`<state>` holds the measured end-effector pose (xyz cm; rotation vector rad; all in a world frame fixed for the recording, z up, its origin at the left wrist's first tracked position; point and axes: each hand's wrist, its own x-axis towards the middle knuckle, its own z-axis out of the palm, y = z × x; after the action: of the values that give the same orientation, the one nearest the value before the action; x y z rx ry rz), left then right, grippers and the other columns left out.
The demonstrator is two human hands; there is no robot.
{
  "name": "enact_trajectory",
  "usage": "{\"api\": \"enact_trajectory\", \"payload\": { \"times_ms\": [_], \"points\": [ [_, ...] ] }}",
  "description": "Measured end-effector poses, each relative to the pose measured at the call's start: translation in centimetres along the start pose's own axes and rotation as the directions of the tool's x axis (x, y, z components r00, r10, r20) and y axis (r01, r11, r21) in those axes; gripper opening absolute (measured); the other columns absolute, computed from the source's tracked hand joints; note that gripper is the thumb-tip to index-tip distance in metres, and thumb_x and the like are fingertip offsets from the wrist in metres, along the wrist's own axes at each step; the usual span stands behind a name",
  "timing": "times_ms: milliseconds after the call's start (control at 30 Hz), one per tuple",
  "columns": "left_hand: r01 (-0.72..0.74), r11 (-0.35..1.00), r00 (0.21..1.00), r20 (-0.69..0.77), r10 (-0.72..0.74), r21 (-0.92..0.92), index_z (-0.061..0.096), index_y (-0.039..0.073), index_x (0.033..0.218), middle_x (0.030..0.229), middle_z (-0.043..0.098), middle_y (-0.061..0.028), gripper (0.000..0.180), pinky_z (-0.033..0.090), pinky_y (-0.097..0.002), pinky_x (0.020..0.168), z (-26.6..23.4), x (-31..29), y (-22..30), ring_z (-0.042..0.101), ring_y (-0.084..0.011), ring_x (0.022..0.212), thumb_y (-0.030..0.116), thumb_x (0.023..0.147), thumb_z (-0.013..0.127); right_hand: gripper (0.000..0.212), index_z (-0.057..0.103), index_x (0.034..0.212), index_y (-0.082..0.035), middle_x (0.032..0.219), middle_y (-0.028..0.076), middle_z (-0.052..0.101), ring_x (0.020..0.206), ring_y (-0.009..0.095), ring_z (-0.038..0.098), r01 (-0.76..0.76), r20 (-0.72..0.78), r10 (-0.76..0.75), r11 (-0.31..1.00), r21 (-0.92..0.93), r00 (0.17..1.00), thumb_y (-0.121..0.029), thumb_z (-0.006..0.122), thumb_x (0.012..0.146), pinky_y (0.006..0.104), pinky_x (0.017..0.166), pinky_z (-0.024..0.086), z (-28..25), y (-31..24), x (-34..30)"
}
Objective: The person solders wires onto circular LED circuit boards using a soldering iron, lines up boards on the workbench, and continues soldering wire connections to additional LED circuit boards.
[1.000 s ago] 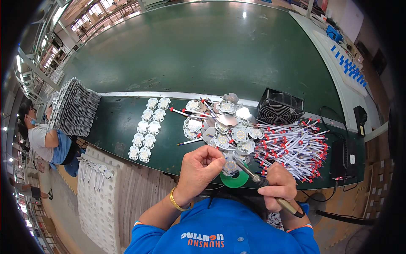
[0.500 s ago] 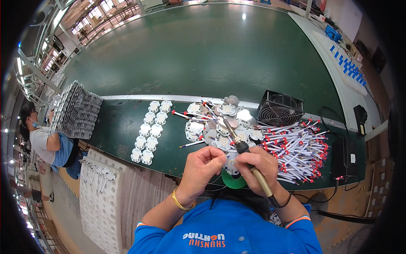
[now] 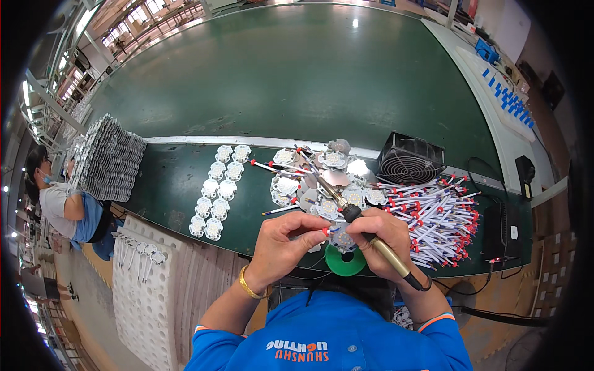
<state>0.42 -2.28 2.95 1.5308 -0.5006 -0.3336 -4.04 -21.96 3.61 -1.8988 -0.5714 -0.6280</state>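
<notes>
My left hand (image 3: 281,242) is pinched on a short wire piece with a red sleeve (image 3: 325,231), which pokes out at the fingertips. Its end is near a round LED board (image 3: 342,238) lying between my hands at the table's near edge. In my right hand (image 3: 385,234) is a soldering iron (image 3: 390,256), its metal shaft slanting up and left over a heap of similar LED boards (image 3: 354,197). Part of the board is hidden by my right fingers. Just below it sits a green spool (image 3: 344,262).
Two columns of LED boards (image 3: 210,188) lie to the left, beyond which stands a tall stack of boards (image 3: 108,162). On the right are a pile of white, red-sleeved wires (image 3: 433,222) and a black fan (image 3: 410,159). A person (image 3: 59,198) sits far left.
The red-sleeved wire now shows at my left fingertips. My right hand and the soldering iron have shifted slightly, and more of the board and green spool can be seen.
</notes>
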Motion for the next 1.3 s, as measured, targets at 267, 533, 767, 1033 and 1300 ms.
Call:
{"api": "enact_trajectory", "payload": {
  "times_ms": [267, 533, 767, 1033, 1300],
  "points": [
    [0.132, 0.986, 0.975, 0.192, -0.110, -0.105, 0.067, 0.000, 0.094, 0.081, 0.064, -0.0025, 0.018, 0.046, -0.0208, 0.062, -0.8, 1.4, -0.4, 0.056, -0.0064, 0.070, 0.016, 0.087, 0.063, 0.017, 0.057, 0.089, -0.005, 0.073, 0.009, 0.059, 0.061, 0.020, 0.057, -0.085, -0.017, 0.089, 0.984, 0.156, 0.996, 0.005, 0.064, 0.077, 0.0289, 0.056, 0.045, 0.7, -0.1, -0.6],
    [0.286, 0.946, 0.914, 0.338, -0.223, -0.149, 0.064, 0.002, 0.085, 0.068, 0.056, 0.0028, 0.027, 0.039, -0.0180, 0.054, -0.4, 1.6, -0.7, 0.047, -0.0030, 0.060, 0.026, 0.094, 0.053, 0.014, 0.055, 0.091, -0.004, 0.080, 0.005, 0.057, 0.069, 0.012, 0.052, -0.238, -0.102, 0.312, 0.864, 0.443, 0.945, 0.003, 0.063, 0.082, 0.0242, 0.062, 0.042, 1.7, 0.3, -1.6],
    [0.094, 0.995, 0.981, 0.171, -0.096, 0.018, 0.062, -0.001, 0.096, 0.073, 0.061, -0.0012, 0.021, 0.046, -0.0228, 0.062, -0.4, 0.7, -0.8, 0.054, -0.0067, 0.066, 0.017, 0.093, 0.052, 0.019, 0.056, 0.092, -0.004, 0.084, 0.005, 0.057, 0.072, 0.011, 0.053, -0.326, -0.121, 0.376, 0.894, 0.307, 0.918, 0.006, 0.063, 0.078, 0.0243, 0.064, 0.043, 2.0, -1.1, -0.6],
    [-0.026, 0.997, 0.962, -0.268, 0.045, 0.073, 0.059, 0.000, 0.094, 0.075, 0.065, -0.0057, 0.010, 0.048, -0.0251, 0.065, -3.8, -5.4, 2.3, 0.060, -0.0104, 0.068, 0.005, 0.087, 0.054, 0.013, 0.052, 0.099, -0.001, 0.086, 0.007, 0.052, 0.072, 0.012, 0.046, -0.204, -0.292, 0.249, 0.963, 0.177, 0.923, 0.003, 0.045, 0.089, 0.0241, 0.066, 0.040, 0.5, 1.3, -2.1],
    [0.463, 0.693, 0.613, -0.764, 0.199, 0.552, 0.061, 0.003, 0.090, 0.076, 0.063, -0.0081, 0.010, 0.046, -0.0295, 0.063, -17.7, -20.2, -3.8, 0.059, -0.0158, 0.068, 0.011, 0.086, 0.058, 0.016, 0.049, 0.109, -0.002, 0.087, 0.007, 0.052, 0.072, 0.011, 0.044, -0.244, -0.331, 0.268, 0.963, 0.113, 0.905, -0.002, 0.042, 0.095, 0.0244, 0.067, 0.040, -1.1, 3.2, -3.1]
  ]
}}
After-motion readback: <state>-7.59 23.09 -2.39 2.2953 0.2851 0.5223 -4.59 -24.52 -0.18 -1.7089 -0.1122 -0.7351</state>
